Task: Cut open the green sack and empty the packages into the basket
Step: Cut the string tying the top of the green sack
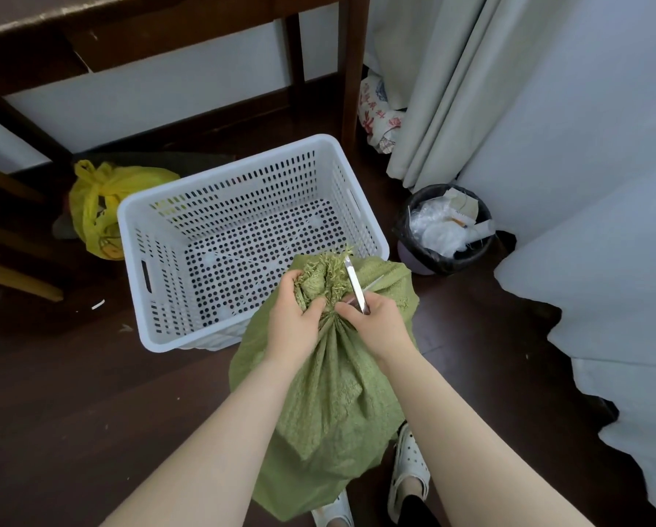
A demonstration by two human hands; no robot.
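A green woven sack point(330, 405) stands upright on the dark floor between my feet, its gathered neck tied shut and its frayed top point(328, 273) sticking up. My left hand point(294, 321) grips the bunched fabric just above the tie. My right hand point(375, 321) holds a metal blade tool point(354, 285), its blade pointing up along the right side of the neck. A white perforated plastic basket point(174, 211) sits just beyond the sack, with nothing inside it. No packages show; the sack hides them.
A black bin point(446, 230) full of plastic waste stands to the right of the basket. A yellow plastic bag point(98, 207) lies at its left. Dark wooden table legs point(353, 66), curtains point(448, 89) and a white sheet point(603, 298) border the space.
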